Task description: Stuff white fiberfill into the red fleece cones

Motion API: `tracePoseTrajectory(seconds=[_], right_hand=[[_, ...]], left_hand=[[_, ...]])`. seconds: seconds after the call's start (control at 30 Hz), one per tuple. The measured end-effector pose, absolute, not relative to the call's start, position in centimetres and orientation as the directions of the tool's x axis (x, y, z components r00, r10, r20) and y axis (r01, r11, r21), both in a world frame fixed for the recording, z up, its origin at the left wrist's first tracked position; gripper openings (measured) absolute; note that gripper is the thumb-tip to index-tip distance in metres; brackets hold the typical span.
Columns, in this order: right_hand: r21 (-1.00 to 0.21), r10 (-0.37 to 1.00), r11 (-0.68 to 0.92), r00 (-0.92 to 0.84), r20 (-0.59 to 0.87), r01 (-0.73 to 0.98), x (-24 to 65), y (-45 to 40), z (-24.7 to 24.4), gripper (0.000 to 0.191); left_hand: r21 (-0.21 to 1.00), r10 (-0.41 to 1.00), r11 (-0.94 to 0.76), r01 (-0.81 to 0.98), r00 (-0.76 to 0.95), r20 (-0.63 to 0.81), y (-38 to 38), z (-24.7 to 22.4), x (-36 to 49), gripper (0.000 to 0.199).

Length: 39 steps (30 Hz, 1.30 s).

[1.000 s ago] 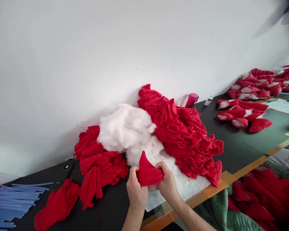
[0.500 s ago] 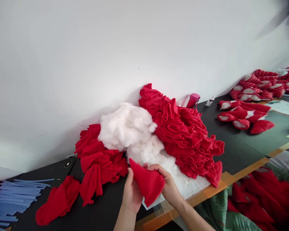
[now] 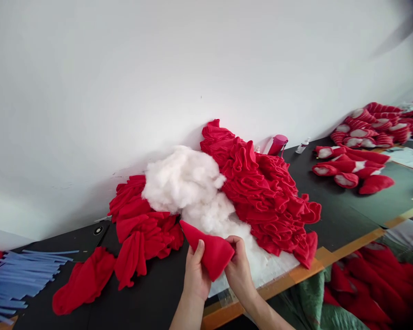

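Observation:
Between my hands is a red cone-shaped fabric piece (image 3: 211,252), its pointed tip up and to the left, its wide end toward the lower right. My left hand (image 3: 198,270) is closed on its left side, thumb lying across the front. My right hand (image 3: 239,266) pinches the wide edge at the right, with some fingers hidden behind the cloth. Just beyond the cone lies a heap of white fluffy stuffing (image 3: 184,181). Piles of red fabric pieces stand on both sides of it, a larger right pile (image 3: 261,192) and a smaller left pile (image 3: 144,233).
Blue strips (image 3: 27,279) lie at the left beside a single red piece (image 3: 84,282). Stuffed red pieces (image 3: 351,167) and striped ones (image 3: 371,123) rest at the far right. A pink bottle (image 3: 277,144) and small white bottle (image 3: 303,145) stand by the wall. A green sack (image 3: 306,298) holds red pieces.
The cone has turned so its wide end points more to the right. My left thumb now lies across its front, and my right hand has shifted lower to the wide edge.

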State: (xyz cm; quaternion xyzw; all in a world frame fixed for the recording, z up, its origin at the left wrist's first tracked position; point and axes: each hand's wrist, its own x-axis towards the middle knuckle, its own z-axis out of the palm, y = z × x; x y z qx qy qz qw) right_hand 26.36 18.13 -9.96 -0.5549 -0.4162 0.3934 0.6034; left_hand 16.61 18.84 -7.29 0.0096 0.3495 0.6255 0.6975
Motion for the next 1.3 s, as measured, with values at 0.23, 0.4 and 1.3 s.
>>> tracePoseTrajectory(seconds=[0.23, 0.4, 1.3], right_hand=[[-0.79, 0.872, 0.451, -0.017, 0.488, 0.415, 27.0, 15.4, -9.9, 0.031], [-0.807, 0.847, 0.504, -0.358, 0.392, 0.308, 26.5, 16.1, -7.8, 0.046], [-0.807, 0.865, 0.495, -0.265, 0.425, 0.322, 25.8, 15.9, -7.7, 0.049]], left_hand=[[0.523, 0.893, 0.144, -0.84, -0.118, -0.434, 18.9, -7.6, 16.3, 0.05], [0.574, 0.965, 0.189, -0.797, 0.043, -0.258, 17.4, -6.6, 16.1, 0.061], [0.572, 0.913, 0.17, -0.802, -0.089, -0.398, 17.4, -6.8, 15.4, 0.089]])
